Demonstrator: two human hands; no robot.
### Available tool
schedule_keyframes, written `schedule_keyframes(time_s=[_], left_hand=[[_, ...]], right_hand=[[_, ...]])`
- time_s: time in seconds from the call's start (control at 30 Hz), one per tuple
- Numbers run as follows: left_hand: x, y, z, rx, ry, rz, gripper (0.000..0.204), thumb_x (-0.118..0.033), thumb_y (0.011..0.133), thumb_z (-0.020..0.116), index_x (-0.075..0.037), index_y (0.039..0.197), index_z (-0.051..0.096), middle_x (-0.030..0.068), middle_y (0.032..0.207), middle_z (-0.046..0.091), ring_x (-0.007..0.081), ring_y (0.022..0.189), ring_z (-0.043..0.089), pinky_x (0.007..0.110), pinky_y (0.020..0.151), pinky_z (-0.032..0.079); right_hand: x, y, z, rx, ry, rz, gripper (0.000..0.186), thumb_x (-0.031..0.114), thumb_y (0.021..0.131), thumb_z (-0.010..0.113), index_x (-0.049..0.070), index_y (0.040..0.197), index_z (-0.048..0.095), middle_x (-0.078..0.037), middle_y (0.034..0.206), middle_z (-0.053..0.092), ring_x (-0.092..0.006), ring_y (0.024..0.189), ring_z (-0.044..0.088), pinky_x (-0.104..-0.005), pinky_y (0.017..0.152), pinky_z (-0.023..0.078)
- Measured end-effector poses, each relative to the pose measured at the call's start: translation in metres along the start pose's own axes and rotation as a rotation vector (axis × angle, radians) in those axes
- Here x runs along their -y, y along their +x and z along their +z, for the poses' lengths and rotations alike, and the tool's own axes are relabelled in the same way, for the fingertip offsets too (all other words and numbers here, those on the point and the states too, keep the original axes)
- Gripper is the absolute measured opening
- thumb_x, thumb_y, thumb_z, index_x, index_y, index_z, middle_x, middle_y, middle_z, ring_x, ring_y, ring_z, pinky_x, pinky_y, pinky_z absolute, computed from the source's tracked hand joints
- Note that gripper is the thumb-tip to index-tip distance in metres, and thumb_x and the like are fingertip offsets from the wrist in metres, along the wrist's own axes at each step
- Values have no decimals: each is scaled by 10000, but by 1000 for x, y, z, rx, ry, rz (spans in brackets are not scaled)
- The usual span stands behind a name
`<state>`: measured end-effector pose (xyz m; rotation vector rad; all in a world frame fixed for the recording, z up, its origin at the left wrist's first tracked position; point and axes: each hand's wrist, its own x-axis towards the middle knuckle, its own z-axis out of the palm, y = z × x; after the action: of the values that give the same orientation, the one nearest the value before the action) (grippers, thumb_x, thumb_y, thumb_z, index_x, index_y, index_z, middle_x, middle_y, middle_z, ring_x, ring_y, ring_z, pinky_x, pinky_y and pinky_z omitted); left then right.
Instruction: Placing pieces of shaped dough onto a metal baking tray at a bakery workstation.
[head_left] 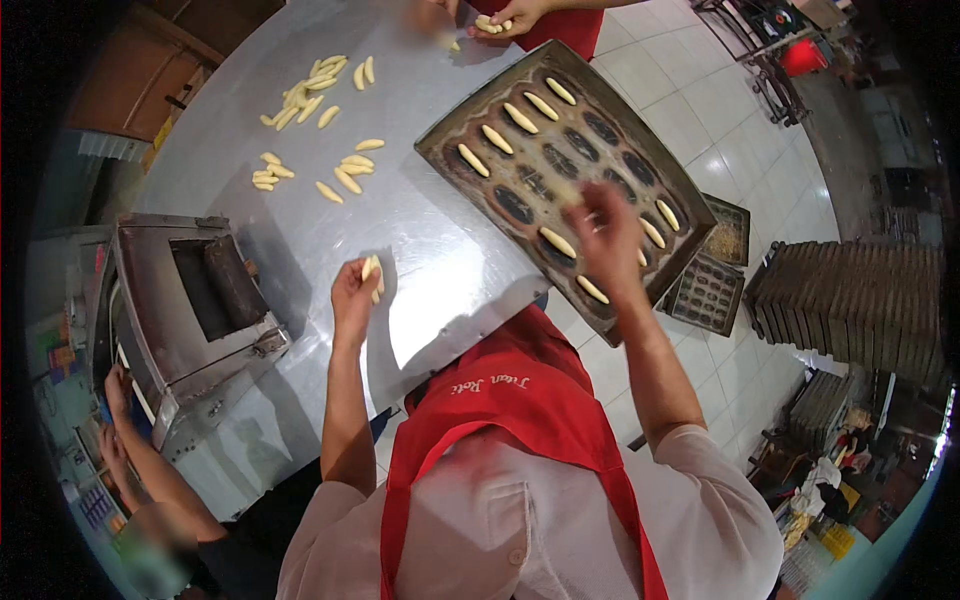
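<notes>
My left hand [350, 298] is closed around a few pale dough sticks [372, 270] above the metal table. Over the large dark baking pan [440, 160], my right hand [608, 240] is smeared by motion. A pale blur lies by its fingertips, and I cannot make out whether they grip it. The pan has rows of oval hollows. Dough sticks lie in some of them, such as one [557, 241] left of my right hand and one [520, 118] in the far row; other hollows are bare. Part of the pan is hidden behind my right hand and forearm.
Loose dough sticks [300, 98] lie in groups on the steel table [230, 160]. A metal machine [190, 310] stands at left, with another person's arms [160, 470] beside it. Across the table, a co-worker's hand [515, 15] holds dough. Stacked pans [850, 300] stand at right.
</notes>
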<state>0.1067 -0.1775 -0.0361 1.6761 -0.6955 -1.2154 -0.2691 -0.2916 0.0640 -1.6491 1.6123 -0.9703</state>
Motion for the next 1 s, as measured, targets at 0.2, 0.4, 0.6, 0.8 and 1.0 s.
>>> schedule_keyframes(time_s=[0.2,0.4,0.6,0.8,1.0], left_hand=[[4,-39,45,-44,-63,-7,213,-76,998,672,-21,1203,649,13,994,695,101,876,632,252,786,483],[-2,-62,87,-120,-192,-140,287,-93,1025,636,-22,1303,622,55,1134,694,114,978,646,259,838,522],[-11,-63,137,102,-256,-38,282,-116,1055,587,-36,1319,646,20,1060,705,104,885,642,247,781,524],[16,-84,59,-198,244,148,390,-124,933,757,-37,1300,656,50,1091,708,133,923,649,292,808,538],[8,-57,-4,-365,419,225,374,-171,908,764,-64,1258,690,117,1183,684,230,1008,656,371,833,544]], right_hand=[[-124,63,-71,-280,-363,-232,315,103,914,757,-6,1175,621,-153,975,685,-262,895,666,-333,865,534],[-77,7,-29,-50,-395,-290,347,103,869,739,35,1204,679,-195,1146,680,-401,1090,619,-479,979,495],[-11,-55,88,660,184,14,358,208,918,740,-14,1194,681,-223,1124,708,-395,951,707,-448,825,564],[-29,-92,99,538,-427,-562,602,224,907,698,26,1450,529,-289,1482,478,-448,1385,446,-541,1131,387],[-11,-46,176,484,-557,-796,786,428,975,614,-23,1562,350,-322,1606,287,-507,1489,271,-593,1220,261]])
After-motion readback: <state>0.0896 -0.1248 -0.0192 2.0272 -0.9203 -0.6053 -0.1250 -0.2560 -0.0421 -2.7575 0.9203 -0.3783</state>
